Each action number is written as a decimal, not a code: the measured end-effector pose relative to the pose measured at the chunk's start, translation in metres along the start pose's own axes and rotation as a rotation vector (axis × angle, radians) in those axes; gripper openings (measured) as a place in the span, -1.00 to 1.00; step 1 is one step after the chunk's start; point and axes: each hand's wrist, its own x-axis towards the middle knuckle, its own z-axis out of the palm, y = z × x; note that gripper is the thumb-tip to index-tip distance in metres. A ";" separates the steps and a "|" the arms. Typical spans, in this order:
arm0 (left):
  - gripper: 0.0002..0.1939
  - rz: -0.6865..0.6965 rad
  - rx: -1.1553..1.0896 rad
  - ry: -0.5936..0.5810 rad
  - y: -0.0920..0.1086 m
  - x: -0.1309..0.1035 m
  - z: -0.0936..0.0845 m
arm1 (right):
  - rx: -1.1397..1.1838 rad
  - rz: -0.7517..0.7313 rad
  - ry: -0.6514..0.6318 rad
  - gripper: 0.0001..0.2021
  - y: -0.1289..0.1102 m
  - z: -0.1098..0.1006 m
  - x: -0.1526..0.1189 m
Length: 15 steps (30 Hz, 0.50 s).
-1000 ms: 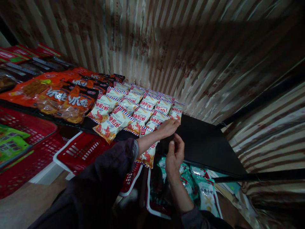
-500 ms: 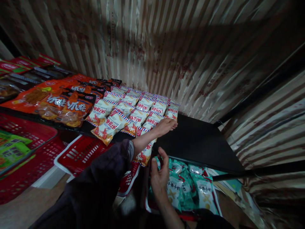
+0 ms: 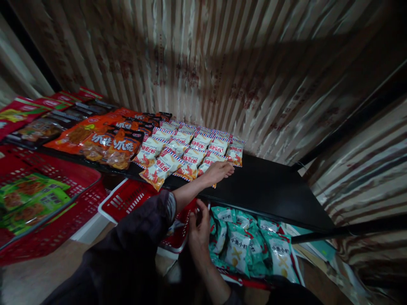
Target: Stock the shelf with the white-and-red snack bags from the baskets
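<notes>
White snack bags with red print (image 3: 163, 166) lie in overlapping rows on the black shelf (image 3: 263, 186). My left hand (image 3: 220, 173) is over the right front of these rows, its fingers curled together; what they grip is hidden. A bag's corner shows beneath that wrist. Lower down, my right hand (image 3: 199, 231) is raised with thumb and fingers apart, holding nothing. It is beside a basket (image 3: 300, 264) of teal snack bags (image 3: 237, 248), below the shelf's front edge.
Orange and black snack packs (image 3: 110, 144) lie on the shelf's left part. Under them, a red basket (image 3: 85, 186) contains green packs (image 3: 34, 199). Another red basket (image 3: 127, 199) sits between the two. Corrugated sheeting (image 3: 203, 55) rises behind the shelf, with dark frame bars at the right.
The view has shifted, so the shelf's goods appear farther right. The white bag that hung over the front edge below my left forearm no longer shows there. My right hand has moved left, off the teal bags.
</notes>
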 end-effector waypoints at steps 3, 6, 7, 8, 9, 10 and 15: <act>-0.68 -0.019 0.018 -0.006 -0.006 -0.012 -0.003 | -0.048 -0.022 -0.017 -0.59 0.004 -0.002 0.008; -0.75 -0.032 0.050 -0.011 -0.013 -0.027 -0.005 | -0.073 -0.029 -0.013 -0.64 0.008 -0.005 0.016; -0.77 -0.034 0.065 -0.008 -0.016 -0.033 -0.006 | -0.076 -0.027 -0.005 -0.65 0.010 -0.005 0.018; -0.78 -0.036 0.081 0.000 -0.018 -0.039 -0.007 | -0.078 -0.023 0.001 -0.67 0.011 -0.005 0.020; -0.78 -0.038 0.098 0.009 -0.020 -0.046 -0.008 | -0.083 -0.019 -0.002 -0.69 0.012 -0.005 0.021; -0.76 -0.043 0.116 0.022 -0.021 -0.053 -0.010 | -0.103 -0.010 -0.028 -0.71 0.012 -0.003 0.022; -0.70 -0.124 0.298 0.097 -0.032 -0.089 -0.029 | -0.291 0.050 -0.289 -0.76 0.015 0.010 0.027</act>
